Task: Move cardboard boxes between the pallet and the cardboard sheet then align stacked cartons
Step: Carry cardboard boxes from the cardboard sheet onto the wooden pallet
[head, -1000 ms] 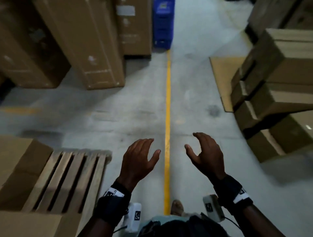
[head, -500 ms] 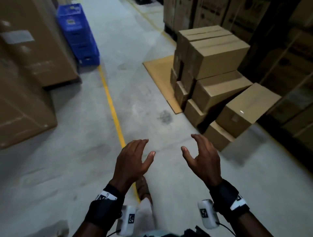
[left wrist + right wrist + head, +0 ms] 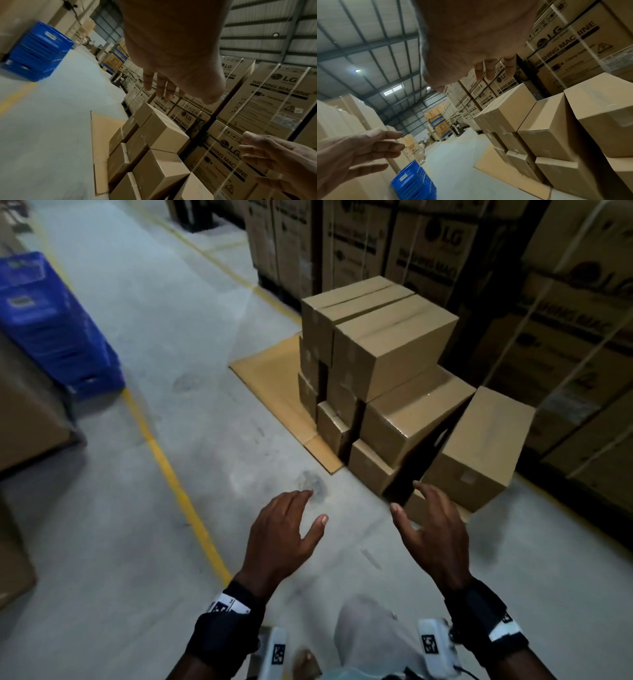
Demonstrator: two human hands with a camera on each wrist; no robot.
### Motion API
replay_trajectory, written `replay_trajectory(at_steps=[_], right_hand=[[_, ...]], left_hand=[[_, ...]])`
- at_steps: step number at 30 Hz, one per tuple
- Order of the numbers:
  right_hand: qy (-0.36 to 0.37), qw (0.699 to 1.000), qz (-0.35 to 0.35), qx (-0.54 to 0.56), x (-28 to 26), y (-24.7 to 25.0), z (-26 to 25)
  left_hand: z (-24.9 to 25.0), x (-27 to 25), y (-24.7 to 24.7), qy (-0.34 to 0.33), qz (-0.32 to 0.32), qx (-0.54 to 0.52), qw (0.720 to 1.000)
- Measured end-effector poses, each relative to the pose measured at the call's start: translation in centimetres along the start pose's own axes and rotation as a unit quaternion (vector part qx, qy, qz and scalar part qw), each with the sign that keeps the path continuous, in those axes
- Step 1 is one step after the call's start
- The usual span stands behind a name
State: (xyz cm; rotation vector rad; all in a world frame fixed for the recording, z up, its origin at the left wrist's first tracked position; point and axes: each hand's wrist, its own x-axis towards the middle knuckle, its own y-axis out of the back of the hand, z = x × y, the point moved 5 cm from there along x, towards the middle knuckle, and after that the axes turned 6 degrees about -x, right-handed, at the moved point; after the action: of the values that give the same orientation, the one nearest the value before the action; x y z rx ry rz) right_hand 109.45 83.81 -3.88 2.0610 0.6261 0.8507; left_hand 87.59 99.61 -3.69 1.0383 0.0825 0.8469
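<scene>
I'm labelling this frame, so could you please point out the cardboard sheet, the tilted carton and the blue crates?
cardboard sheet (image 3: 274,378): head view, bare part left of the stack.
tilted carton (image 3: 493,436): head view, its top face.
blue crates (image 3: 51,337): head view, side wall.

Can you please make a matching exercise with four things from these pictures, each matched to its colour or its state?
Things:
1. crate stack
2. floor line
3. tilted carton
4. left hand

Descriptions:
A. leaning against the carton stack
B. blue
C. open, holding nothing
D. yellow

Pairs: 1-B, 2-D, 3-A, 4-C
</scene>
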Motion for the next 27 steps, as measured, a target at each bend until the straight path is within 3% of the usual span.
replay_trajectory(at_steps=[6,12,16,27], right_hand=[[-0.033,0.999,0.014,0.012,10.4,-6.6,1.0],[-0.07,0.996,0.015,0.048,23.3,-12.9,1.4],[-0.067,0.997,0.017,0.041,31.6,-15.1,1.1],[-0.166,0.984,0.05,0.038,49.2,-21.9,3.9]], left_hand=[[-5.2,13.1,-3.1,-0.033,-0.032,-0.012,0.999],[-8.9,28.1,-6.3,-0.025,-0.078,-0.017,0.997],[-9.9,37.8,-7.0,-0.045,-0.076,-0.017,0.996],[-15.8,58.9,-13.6,-0.098,-0.132,-0.066,0.984]])
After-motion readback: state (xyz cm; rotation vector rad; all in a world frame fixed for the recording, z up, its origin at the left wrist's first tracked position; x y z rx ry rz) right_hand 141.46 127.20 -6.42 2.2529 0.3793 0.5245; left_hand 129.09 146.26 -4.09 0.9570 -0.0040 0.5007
